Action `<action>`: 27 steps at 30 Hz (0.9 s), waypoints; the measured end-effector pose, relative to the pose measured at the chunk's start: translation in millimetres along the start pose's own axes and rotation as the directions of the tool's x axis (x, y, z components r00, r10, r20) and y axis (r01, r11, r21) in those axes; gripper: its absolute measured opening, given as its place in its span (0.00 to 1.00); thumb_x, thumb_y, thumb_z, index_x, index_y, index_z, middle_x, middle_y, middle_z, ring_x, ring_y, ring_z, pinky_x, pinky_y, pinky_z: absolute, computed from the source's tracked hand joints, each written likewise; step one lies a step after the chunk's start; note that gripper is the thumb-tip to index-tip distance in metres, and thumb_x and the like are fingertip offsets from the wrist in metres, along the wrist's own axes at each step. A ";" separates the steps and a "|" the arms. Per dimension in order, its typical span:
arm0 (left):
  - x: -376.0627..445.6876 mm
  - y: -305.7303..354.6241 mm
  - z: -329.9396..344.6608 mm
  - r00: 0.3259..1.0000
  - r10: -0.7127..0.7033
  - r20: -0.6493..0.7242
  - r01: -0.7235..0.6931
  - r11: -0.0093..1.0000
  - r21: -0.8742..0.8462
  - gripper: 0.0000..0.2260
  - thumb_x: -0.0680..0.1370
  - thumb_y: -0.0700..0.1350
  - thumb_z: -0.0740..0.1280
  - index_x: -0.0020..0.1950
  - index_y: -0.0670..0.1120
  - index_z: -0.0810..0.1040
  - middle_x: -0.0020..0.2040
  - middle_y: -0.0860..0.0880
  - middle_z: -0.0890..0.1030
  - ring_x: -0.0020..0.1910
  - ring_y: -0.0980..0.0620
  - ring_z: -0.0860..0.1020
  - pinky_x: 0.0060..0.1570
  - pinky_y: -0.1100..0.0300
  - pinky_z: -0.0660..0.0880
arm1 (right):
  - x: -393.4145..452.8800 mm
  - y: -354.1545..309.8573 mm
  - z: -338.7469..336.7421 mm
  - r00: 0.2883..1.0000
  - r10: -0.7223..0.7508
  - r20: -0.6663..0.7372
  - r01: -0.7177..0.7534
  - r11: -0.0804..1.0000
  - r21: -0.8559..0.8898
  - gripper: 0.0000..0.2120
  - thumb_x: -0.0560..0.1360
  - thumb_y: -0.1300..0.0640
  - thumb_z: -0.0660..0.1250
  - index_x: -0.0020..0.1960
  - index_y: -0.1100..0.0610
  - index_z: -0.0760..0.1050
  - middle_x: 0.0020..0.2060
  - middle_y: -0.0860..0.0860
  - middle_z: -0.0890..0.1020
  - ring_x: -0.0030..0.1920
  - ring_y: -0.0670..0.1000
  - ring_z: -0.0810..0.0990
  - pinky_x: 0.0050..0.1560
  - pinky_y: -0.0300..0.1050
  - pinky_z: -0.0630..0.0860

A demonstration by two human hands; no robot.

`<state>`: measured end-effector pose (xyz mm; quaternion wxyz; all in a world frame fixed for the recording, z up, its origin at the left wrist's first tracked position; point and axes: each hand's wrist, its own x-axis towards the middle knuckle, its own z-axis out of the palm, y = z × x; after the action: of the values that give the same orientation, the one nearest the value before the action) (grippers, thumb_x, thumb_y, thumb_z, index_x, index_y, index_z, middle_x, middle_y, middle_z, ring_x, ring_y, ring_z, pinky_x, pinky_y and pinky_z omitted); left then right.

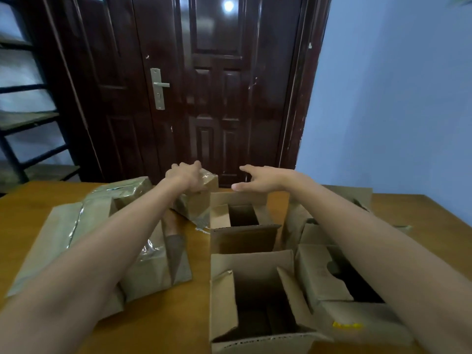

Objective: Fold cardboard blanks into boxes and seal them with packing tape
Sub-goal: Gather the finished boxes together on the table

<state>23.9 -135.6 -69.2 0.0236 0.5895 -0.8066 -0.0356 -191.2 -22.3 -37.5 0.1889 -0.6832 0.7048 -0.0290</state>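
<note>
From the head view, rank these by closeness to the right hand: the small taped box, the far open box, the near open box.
From the right hand:
1. Far open box, just below the hand.
2. Small taped box, to its left, gripped by the left hand.
3. Near open box, closest to the camera.

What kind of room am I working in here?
Probably a small storeroom or home packing room: a wooden table against a dark panelled door, metal shelving at the left, taped and open cardboard boxes all round.
</note>
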 end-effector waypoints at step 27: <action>-93.3 -105.2 -52.6 0.994 0.110 -0.008 -0.082 0.687 -0.722 0.41 0.69 0.48 0.84 0.75 0.49 0.65 0.60 0.48 0.79 0.57 0.50 0.80 0.52 0.54 0.79 | -22.5 -108.5 1.0 0.772 -0.383 -0.507 0.373 0.919 -0.126 0.05 0.78 0.54 0.69 0.43 0.47 0.79 0.36 0.46 0.83 0.38 0.47 0.82 0.43 0.57 0.83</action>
<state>156.3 -80.2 -25.4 0.2403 0.4895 -0.7578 -0.3583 -87.7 -7.2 -0.9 -0.0254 -0.7784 0.5777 -0.2443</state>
